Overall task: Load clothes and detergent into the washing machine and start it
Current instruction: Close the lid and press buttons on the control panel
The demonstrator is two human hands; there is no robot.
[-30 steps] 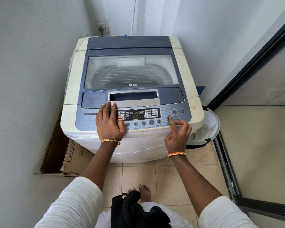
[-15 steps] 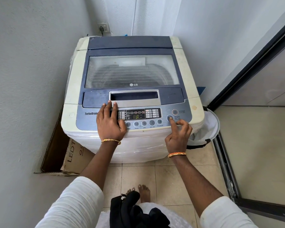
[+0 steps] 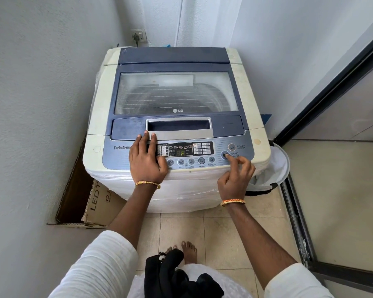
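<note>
A white and blue top-load washing machine (image 3: 99, 108) stands in the corner with its glass lid (image 3: 177, 93) closed. The control panel (image 3: 218, 145) runs along the front edge and its display is lit. My left hand (image 3: 145, 160) lies flat on the left part of the panel, fingers reaching the lid handle (image 3: 179, 125). My right hand (image 3: 235, 175) is loosely curled, its index finger touching the start/pause button (image 3: 225, 155). A dark garment (image 3: 174, 274) hangs at my waist, at the bottom of the view.
A flattened cardboard box (image 3: 99, 201) leans between the machine and the left wall. A white laundry basket (image 3: 276, 166) sits to the machine's right. A dark door frame (image 3: 293, 203) borders the tiled floor on the right. A wall socket (image 3: 138, 36) is behind the machine.
Both hands stay in place on the panel. The display has lit up with green characters.
</note>
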